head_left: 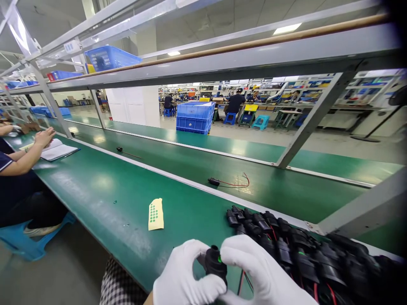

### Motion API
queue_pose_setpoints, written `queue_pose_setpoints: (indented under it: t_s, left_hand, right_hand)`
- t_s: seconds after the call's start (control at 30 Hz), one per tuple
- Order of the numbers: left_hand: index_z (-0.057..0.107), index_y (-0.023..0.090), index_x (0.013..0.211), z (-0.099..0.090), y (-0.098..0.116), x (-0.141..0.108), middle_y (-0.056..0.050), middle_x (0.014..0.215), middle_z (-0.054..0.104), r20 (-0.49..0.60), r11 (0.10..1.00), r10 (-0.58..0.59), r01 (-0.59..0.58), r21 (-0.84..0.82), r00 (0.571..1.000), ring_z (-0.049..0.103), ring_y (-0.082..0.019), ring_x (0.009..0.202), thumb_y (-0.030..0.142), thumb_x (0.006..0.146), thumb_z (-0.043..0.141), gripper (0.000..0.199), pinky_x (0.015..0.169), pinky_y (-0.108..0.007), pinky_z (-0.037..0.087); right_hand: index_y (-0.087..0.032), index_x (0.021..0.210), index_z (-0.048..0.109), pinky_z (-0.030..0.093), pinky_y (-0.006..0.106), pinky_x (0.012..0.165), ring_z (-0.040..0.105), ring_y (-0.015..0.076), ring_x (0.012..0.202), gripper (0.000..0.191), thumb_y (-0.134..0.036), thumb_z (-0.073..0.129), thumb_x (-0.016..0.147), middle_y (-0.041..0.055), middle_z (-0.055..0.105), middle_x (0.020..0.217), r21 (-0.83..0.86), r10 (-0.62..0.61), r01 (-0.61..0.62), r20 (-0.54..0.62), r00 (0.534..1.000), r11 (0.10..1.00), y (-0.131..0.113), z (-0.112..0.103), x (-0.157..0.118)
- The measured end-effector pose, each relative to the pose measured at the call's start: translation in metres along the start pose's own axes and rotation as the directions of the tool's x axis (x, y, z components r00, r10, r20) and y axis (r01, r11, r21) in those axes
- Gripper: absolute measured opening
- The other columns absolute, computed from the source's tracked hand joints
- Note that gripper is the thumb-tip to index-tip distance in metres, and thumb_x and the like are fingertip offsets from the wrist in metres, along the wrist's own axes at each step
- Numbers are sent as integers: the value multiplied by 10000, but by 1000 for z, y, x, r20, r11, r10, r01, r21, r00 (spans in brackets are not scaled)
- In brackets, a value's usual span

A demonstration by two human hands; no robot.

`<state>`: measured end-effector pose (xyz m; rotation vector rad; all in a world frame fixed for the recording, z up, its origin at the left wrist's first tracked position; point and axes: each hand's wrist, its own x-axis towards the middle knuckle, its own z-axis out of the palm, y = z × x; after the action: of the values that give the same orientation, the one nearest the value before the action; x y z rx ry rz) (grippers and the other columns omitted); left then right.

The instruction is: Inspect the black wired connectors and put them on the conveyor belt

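Observation:
Near the table's front edge, my white-gloved left hand (187,275) is closed around a small black cylindrical pump (213,263), its thumb across the lower body. A short nozzle points up from the part. My right hand (260,271), gloved too, has its fingers curled against the right side, the index fingertip at a green round sticker (219,259) on the black body. Its thumb is partly hidden low down. Red and black wires (243,281) hang beneath, between the hands. Left of them lies a pale yellow sheet (156,214) bearing several green dots.
Many black pumps with wires (286,248) are heaped at right. Behind the divider, one pump (214,181) with red wire lies on the green strip, another (119,149) farther left. At left sits a co-worker (19,165) by an open notebook (59,150). Slanted metal posts (313,120) support a shelf.

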<state>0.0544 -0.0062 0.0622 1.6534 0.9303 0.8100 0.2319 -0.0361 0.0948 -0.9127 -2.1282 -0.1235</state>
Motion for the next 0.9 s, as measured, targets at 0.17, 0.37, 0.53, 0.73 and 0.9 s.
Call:
queue_pose_setpoints:
  t_s: [0.17, 0.37, 0.53, 0.73, 0.9]
  left_hand:
    - [610, 185, 778, 0, 8, -2, 20, 761, 570, -15, 999, -20, 21, 44, 1000, 514, -162, 740, 179, 571, 659, 213, 739, -269, 391]
    - [597, 182, 763, 1, 10, -2, 11, 757, 571, -23, 999, -13, 14, 48, 1000, 522, -167, 741, 193, 581, 641, 188, 729, -272, 391]
    - [582, 187, 752, 2, 9, -3, 8, 755, 569, -21, 998, -37, 38, 58, 999, 519, -171, 741, 215, 578, 635, 184, 721, -277, 387]
    - [588, 186, 757, 1, 9, -4, 1, 763, 572, -36, 997, -36, 39, 72, 999, 527, -178, 743, 216, 574, 632, 190, 726, -285, 391]
    - [583, 179, 747, 2, 8, -3, -2, 756, 564, -42, 997, -42, 44, 63, 998, 527, -184, 746, 216, 565, 631, 192, 734, -293, 388]
  right_hand:
    - [-238, 1125, 400, 553, 287, 622, 617, 175, 719, 436, -90, 538, 738, 38, 590, 846, 55, 25, -27, 34, 999, 998, 1, 2, -4]
    - [-236, 1138, 367, 544, 300, 618, 598, 176, 718, 450, -84, 528, 746, 33, 565, 837, 58, 35, -35, 15, 999, 998, -1, 1, -3]
    - [-241, 1059, 397, 523, 285, 552, 573, 167, 654, 363, -98, 532, 753, 21, 550, 788, 23, 30, -31, 56, 998, 999, -3, 0, 0]
    - [-229, 1131, 374, 523, 273, 610, 580, 157, 705, 424, -84, 507, 755, 26, 551, 840, 92, 29, -31, 17, 999, 995, 1, 6, -5]
    - [-235, 1070, 388, 493, 277, 580, 549, 162, 664, 363, -93, 503, 756, 17, 551, 791, 48, 29, -31, 54, 998, 998, 1, 4, -4]
